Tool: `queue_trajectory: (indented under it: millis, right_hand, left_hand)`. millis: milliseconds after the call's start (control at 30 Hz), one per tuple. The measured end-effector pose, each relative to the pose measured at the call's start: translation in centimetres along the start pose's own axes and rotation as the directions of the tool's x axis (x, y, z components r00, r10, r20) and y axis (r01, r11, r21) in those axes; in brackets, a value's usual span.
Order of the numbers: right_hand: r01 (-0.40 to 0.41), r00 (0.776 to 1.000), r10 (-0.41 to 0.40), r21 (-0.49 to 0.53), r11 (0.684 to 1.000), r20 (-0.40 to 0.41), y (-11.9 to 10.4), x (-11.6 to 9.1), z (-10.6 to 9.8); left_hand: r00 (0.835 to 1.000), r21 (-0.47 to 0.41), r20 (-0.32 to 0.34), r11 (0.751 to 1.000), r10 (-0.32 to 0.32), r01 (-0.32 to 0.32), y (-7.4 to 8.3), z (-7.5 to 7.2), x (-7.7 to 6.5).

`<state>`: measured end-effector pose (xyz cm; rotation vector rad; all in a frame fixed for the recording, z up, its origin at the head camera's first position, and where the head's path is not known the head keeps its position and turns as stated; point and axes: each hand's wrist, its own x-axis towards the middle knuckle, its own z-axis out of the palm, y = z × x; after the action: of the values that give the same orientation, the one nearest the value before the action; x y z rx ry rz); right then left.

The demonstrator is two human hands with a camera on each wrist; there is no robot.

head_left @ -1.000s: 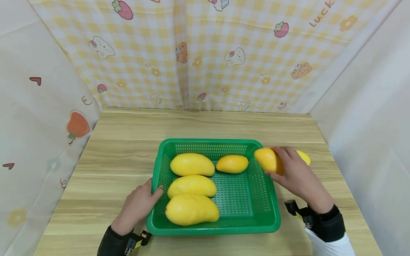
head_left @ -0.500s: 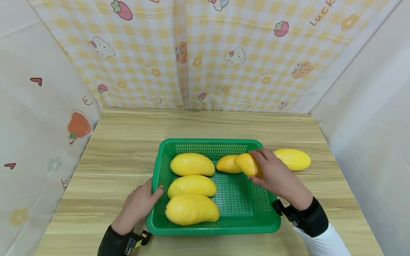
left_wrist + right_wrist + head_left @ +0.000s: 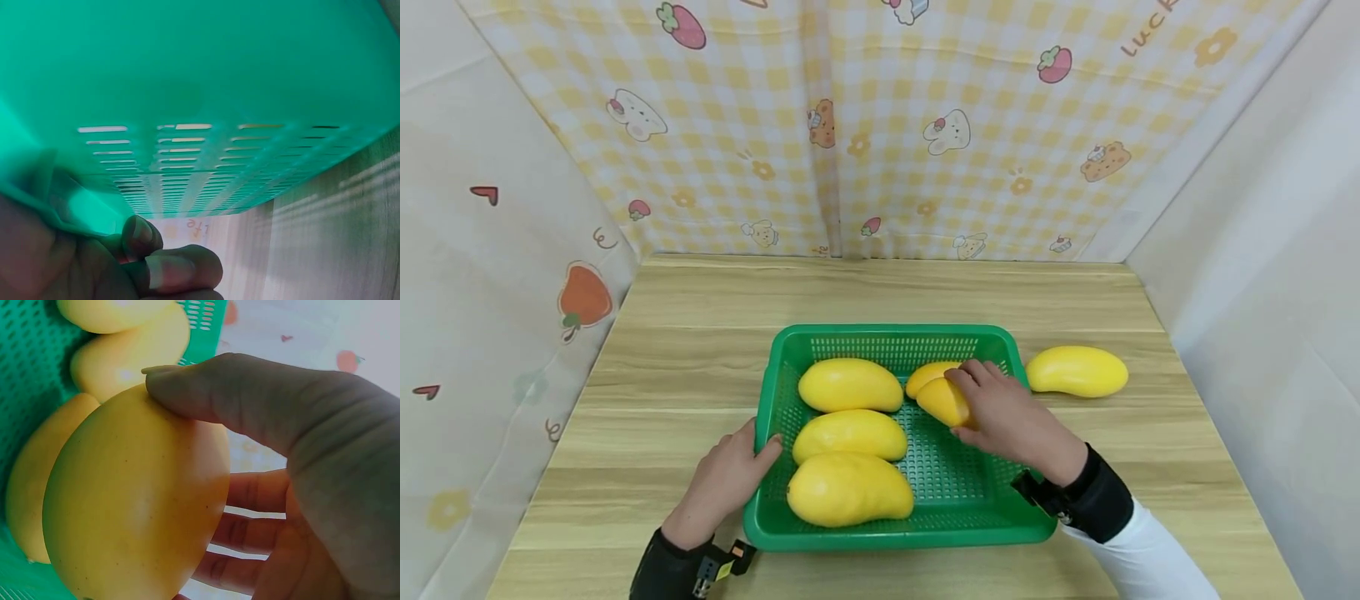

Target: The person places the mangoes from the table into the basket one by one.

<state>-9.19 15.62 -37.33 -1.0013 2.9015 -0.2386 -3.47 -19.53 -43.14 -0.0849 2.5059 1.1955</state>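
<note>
My right hand [image 3: 1003,415] holds an orange-yellow mango [image 3: 943,402] inside the green basket [image 3: 895,540], thumb on one side and fingers on the other, as the right wrist view shows. Behind it, partly hidden, lies a smaller orange mango [image 3: 928,375]. Three larger yellow mangoes fill the basket's left half: one at the back [image 3: 850,385], a middle mango [image 3: 850,437] and a front mango [image 3: 850,490]. My left hand [image 3: 726,475] grips the basket's left rim, thumb over the inside and fingers outside along the slotted wall [image 3: 187,156].
A yellow mango [image 3: 1078,372] lies on the wooden table [image 3: 700,333] just right of the basket. A checked cloth [image 3: 880,167] hangs at the back, with pale cloth walls at both sides.
My right hand has carried the orange-yellow mango leftward from over the basket's right rim to beside the smaller one, uncovering the yellow mango on the table. The left hand has stayed still.
</note>
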Motion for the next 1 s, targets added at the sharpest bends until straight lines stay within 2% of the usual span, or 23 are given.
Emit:
queue_trajectory:
  millis: [467, 1000]
  right_hand:
    - [0.024, 0.992, -0.026, 0.014, 1.000, 0.126, -0.5, 0.8, 1.9]
    - [0.052, 0.983, -0.053, 0.008, 0.999, 0.175, -0.7, 0.9, 4.0]
  left_hand:
    - [1.000, -0.003, -0.001, 1.000, 0.003, -0.003, -0.1, -0.1, 0.0]
    - [1.000, -0.022, 0.003, 1.000, -0.001, 0.001, -0.1, 0.0, 0.0]
